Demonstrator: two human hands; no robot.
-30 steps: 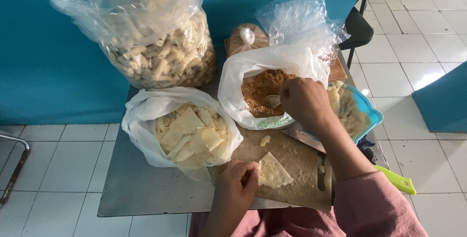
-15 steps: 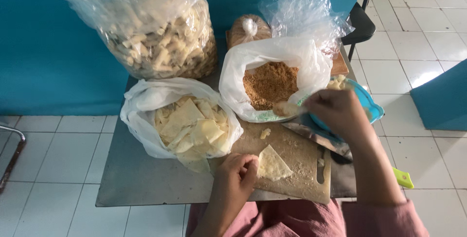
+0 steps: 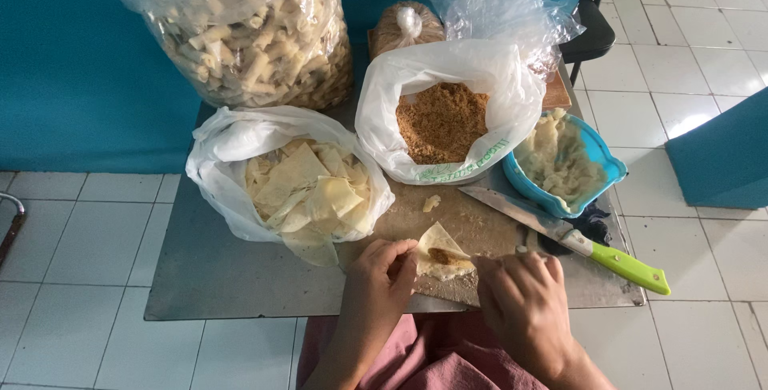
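A pale triangular wrapper sheet lies on the wooden cutting board with a small strip of brown filling on it. My left hand pinches its left edge. My right hand sits at its right edge, fingers curled and touching the sheet. Behind the board, a white plastic bag holds brown crumbly filling. Another white bag to the left holds several pale wrapper sheets.
A knife with a green handle lies on the board's right side. A blue bowl of pale paste stands at the right. A big clear bag of rolled snacks is at the back left. A metal table stands on white floor tiles.
My right hand has left the filling bag and come down to the wrapper on the board, where brown filling now lies. My left hand stays on the wrapper's left edge.
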